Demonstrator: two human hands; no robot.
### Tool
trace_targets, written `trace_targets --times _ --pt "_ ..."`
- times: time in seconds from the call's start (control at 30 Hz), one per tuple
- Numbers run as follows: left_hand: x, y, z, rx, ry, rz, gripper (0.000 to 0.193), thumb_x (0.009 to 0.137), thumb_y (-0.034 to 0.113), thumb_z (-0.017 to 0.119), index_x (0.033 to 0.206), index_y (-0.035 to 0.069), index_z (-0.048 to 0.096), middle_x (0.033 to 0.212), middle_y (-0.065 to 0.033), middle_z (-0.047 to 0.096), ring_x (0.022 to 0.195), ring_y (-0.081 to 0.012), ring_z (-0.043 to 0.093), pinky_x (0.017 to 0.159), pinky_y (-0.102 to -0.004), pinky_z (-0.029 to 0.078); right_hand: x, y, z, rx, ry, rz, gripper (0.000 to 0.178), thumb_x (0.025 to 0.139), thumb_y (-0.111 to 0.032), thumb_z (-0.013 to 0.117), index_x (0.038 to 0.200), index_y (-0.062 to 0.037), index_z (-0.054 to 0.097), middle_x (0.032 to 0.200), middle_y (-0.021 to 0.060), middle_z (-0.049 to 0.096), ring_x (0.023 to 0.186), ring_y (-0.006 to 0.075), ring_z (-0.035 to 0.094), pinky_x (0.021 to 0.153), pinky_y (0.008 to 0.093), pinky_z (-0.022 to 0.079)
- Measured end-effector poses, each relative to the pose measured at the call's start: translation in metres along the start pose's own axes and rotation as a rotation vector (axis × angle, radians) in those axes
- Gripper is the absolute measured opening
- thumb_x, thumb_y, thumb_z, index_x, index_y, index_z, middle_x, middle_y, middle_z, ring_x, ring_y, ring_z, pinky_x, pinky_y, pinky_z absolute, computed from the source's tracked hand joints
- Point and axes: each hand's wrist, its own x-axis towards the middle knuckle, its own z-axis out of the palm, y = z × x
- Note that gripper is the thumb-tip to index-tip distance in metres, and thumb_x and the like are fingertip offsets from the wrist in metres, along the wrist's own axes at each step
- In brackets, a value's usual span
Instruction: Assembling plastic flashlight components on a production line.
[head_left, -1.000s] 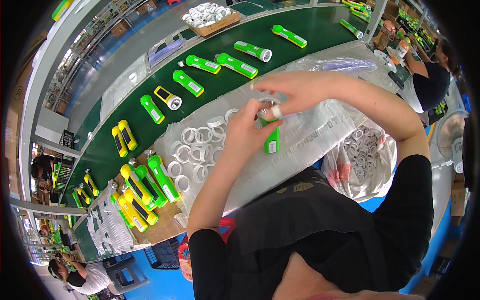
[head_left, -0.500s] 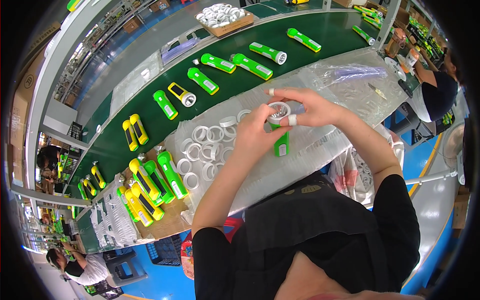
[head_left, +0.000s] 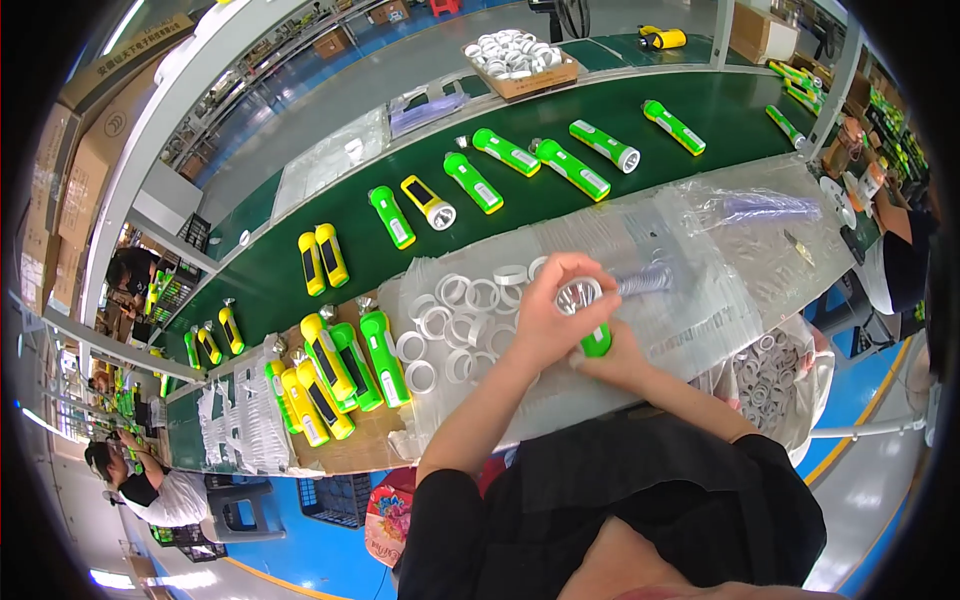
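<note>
A green flashlight [head_left: 597, 341] is held between my two hands above the plastic-covered work surface. My left hand [head_left: 547, 322] is closed round its head, where a white ring surrounds the shiny reflector. Lower down, the fingers of my right hand [head_left: 622, 362] wrap the green body and hide part of it. Loose white rings [head_left: 482, 294] lie scattered just left of my hands, some overlapping. Farther left, several green and yellow flashlights [head_left: 380, 352] lie side by side on brown cardboard.
Across the green belt [head_left: 560, 110] lie several more flashlights, such as a green one [head_left: 675, 127]. A cardboard box of white rings [head_left: 535, 80] stands beyond it. Clear plastic bags [head_left: 765, 208] and a small knife [head_left: 798, 247] lie right. A sack of rings [head_left: 765, 385] hangs below; co-workers sit at both sides.
My right hand has moved from the flashlight's head down to its body, and the flashlight is now tilted. My left hand has closed round the head. The whole view has shifted.
</note>
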Motion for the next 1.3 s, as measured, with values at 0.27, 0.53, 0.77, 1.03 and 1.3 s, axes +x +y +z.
trace_targets --times 0.27,0.53,0.77,1.03,1.3 --pt "0.016 0.051 -0.041 0.043 -0.352 0.324 0.037 0.083 0.017 0.065 0.111 -0.006 0.062 0.093 -0.0165 0.065 0.082 -0.0288 0.067 0.072 -0.0348 0.051 0.045 -0.065 -0.019 0.642 -1.214 0.202 0.03 0.08 -0.025 0.073 0.087 -0.0011 0.056 0.066 0.0089 0.057 0.051 0.0132 0.056 0.045 0.0282 0.045" --pt "0.035 0.006 -0.219 1.02 0.64 0.316 0.018 0.098 0.013 0.049 0.099 -0.001 0.059 0.09 -0.0081 0.062 0.078 -0.0148 0.057 0.071 -0.0261 0.046 0.234 -0.02 -0.167 -0.806 0.464 -0.394 0.05 0.077 -0.035 0.075 0.113 -0.0037 0.061 0.106 0.0139 0.063 0.093 0.0295 0.064 0.081 0.0384 0.052" --pt "0.05 -0.062 -0.334 1.411 0.631 0.03 0.023 0.091 0.016 0.061 0.104 0.0 0.052 0.095 -0.0181 0.059 0.078 -0.0318 0.06 0.066 -0.0378 0.051 0.327 0.039 -0.334 -1.248 0.752 0.2 0.068 0.078 -0.025 0.071 0.138 -0.0111 0.042 0.135 0.0171 0.046 0.12 0.0353 0.051 0.098 0.0437 0.048" --pt "0.09 -0.049 -0.248 1.165 0.331 -0.116 0.027 0.088 0.014 0.066 0.11 0.0 0.059 0.105 -0.0168 0.064 0.093 -0.0304 0.064 0.078 -0.0372 0.051 0.334 0.028 -0.336 -1.231 0.587 0.289 0.062 0.078 -0.025 0.066 0.133 -0.0116 0.04 0.118 0.016 0.061 0.107 0.0363 0.061 0.091 0.0441 0.05" --pt "0.098 -0.053 -0.066 -0.097 0.083 -0.5 0.06 0.099 0.044 0.048 0.135 -0.004 0.042 0.126 -0.0183 0.056 0.116 -0.0275 0.058 0.097 -0.0396 0.048 0.232 -0.075 -0.211 -1.046 0.469 -0.307 0.064 0.08 -0.045 0.071 0.129 -0.0146 0.042 0.103 0.0174 0.066 0.09 0.0367 0.066 0.074 0.0427 0.054"
